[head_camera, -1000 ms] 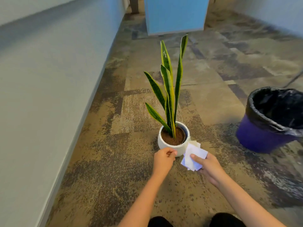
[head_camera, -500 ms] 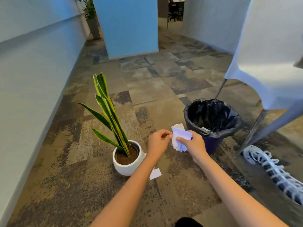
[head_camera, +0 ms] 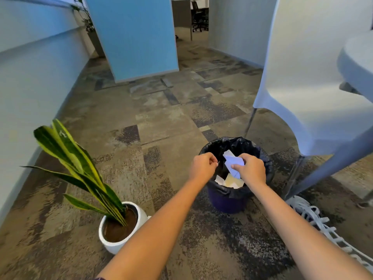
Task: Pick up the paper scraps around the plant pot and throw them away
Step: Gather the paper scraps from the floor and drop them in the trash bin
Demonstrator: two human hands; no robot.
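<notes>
My right hand (head_camera: 251, 169) grips a bunch of white paper scraps (head_camera: 232, 163) right above the open mouth of the purple bin with a black liner (head_camera: 226, 201). Paper pieces (head_camera: 229, 181) lie inside the bin. My left hand (head_camera: 201, 165) hovers over the bin's left rim with its fingers curled closed; I see nothing in it. The white plant pot (head_camera: 119, 244) with tall striped green leaves (head_camera: 76, 164) stands on the carpet at the lower left, partly behind my left forearm. A small white corner (head_camera: 149, 217) peeks out beside the pot.
A white chair (head_camera: 314, 98) on metal legs stands close to the right of the bin. A white lattice object (head_camera: 323, 229) lies on the carpet at the lower right. A wall runs along the left, with a blue partition (head_camera: 135, 37) ahead.
Both hands moved from beside the pot to over the bin, the right one carrying the scraps. My view swung right and up, so the pot now sits at the lower left.
</notes>
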